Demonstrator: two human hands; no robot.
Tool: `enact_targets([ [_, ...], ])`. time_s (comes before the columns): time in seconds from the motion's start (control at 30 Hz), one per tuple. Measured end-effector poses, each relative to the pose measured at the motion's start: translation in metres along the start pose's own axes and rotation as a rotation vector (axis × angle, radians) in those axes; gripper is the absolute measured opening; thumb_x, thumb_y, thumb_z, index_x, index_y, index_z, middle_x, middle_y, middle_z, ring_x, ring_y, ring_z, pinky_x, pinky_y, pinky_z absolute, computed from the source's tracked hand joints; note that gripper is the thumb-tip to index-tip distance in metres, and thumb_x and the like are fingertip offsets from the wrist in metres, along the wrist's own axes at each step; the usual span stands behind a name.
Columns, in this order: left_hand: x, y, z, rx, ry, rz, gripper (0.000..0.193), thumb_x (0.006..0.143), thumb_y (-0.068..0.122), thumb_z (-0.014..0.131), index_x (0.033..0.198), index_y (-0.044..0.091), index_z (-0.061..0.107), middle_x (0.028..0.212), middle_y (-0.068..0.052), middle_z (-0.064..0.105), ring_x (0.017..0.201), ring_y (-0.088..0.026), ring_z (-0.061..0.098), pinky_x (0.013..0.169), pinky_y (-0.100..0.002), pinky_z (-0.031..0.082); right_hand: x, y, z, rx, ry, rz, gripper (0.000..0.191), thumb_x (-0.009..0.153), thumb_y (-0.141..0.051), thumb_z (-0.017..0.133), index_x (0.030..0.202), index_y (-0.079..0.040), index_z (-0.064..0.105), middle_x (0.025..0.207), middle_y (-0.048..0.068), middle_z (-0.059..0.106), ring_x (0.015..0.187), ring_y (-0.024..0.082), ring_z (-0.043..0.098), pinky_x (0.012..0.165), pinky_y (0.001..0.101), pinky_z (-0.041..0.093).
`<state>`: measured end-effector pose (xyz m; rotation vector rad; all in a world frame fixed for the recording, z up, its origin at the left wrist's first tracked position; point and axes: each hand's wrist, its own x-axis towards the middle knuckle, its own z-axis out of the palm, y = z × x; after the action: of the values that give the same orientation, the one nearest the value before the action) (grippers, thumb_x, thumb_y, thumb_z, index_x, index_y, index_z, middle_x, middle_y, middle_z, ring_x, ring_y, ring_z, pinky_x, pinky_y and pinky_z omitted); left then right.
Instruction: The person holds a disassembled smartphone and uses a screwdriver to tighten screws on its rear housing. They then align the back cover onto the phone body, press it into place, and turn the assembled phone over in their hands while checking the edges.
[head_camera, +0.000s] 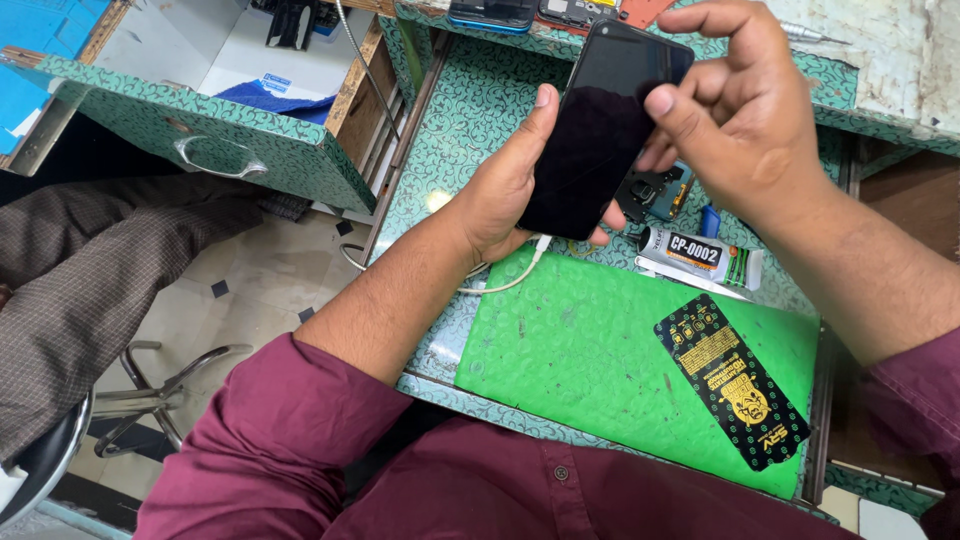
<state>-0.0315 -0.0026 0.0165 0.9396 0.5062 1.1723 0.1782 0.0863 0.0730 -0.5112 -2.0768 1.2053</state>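
Note:
A black smartphone (598, 130) with a dark screen is held upright above the workbench. My left hand (500, 190) grips it from below and the left side, thumb along its left edge. My right hand (740, 100) is at its right edge, thumb and fingertips touching the upper right side. A white cable (505, 285) runs from the phone's bottom end down over the green mat (580, 350).
On the green mat lies a black and yellow flat card (735, 380). A glue tube (700, 255) and a small phone part (655, 195) lie behind it. An open drawer (215, 100) stands at the left. Another person's trouser leg (90, 270) and a stool (150, 400) are lower left.

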Motion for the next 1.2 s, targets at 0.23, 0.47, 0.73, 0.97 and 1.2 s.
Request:
enact_targets([
  [0.23,0.001,0.004,0.001,-0.015,0.012,-0.008,0.085,0.102,0.07,0.021,0.147,0.004,0.051,0.132,-0.013,0.065,0.087,-0.024,0.071,0.076,-0.041,0.063,0.004,-0.002,-0.007,-0.06,0.141,0.035,0.031,0.116,-0.024,0.061,0.138,-0.006,0.048,0.079,0.004,0.06,0.062,0.007,0.057,0.057,0.0184,0.046],
  [0.47,-0.001,0.004,0.002,-0.042,-0.021,-0.021,0.082,0.103,0.069,0.02,0.147,0.007,0.05,0.127,-0.017,0.067,0.086,-0.026,0.071,0.076,-0.041,0.063,0.002,0.005,-0.005,0.01,0.069,-0.022,0.026,0.116,-0.022,0.058,0.136,-0.005,0.054,0.084,0.001,0.061,0.068,0.004,0.058,0.06,0.0174,0.048],
  [0.73,-0.001,0.004,0.001,-0.032,-0.017,-0.033,0.084,0.104,0.069,0.019,0.145,0.005,0.053,0.12,-0.017,0.069,0.086,-0.025,0.071,0.075,-0.04,0.063,0.0,0.021,-0.011,0.061,0.025,-0.049,0.024,0.122,-0.02,0.058,0.136,-0.001,0.056,0.085,0.004,0.061,0.066,0.005,0.057,0.06,0.0182,0.048],
  [0.97,-0.001,0.004,0.0,-0.009,-0.017,-0.027,0.084,0.104,0.07,0.019,0.142,0.004,0.054,0.118,-0.016,0.07,0.082,-0.025,0.071,0.071,-0.038,0.061,0.004,0.027,-0.011,0.187,0.033,0.012,0.029,0.118,-0.025,0.06,0.134,0.0,0.056,0.09,0.005,0.065,0.065,0.006,0.058,0.059,0.0194,0.049],
  [1.2,-0.001,0.004,0.0,0.003,-0.004,-0.056,0.083,0.103,0.069,0.019,0.144,0.006,0.053,0.118,-0.016,0.07,0.085,-0.024,0.071,0.074,-0.04,0.063,0.003,0.028,-0.018,0.403,0.024,0.114,0.019,0.115,-0.017,0.064,0.121,0.0,0.062,0.093,0.007,0.068,0.072,0.009,0.063,0.062,0.0197,0.049],
])
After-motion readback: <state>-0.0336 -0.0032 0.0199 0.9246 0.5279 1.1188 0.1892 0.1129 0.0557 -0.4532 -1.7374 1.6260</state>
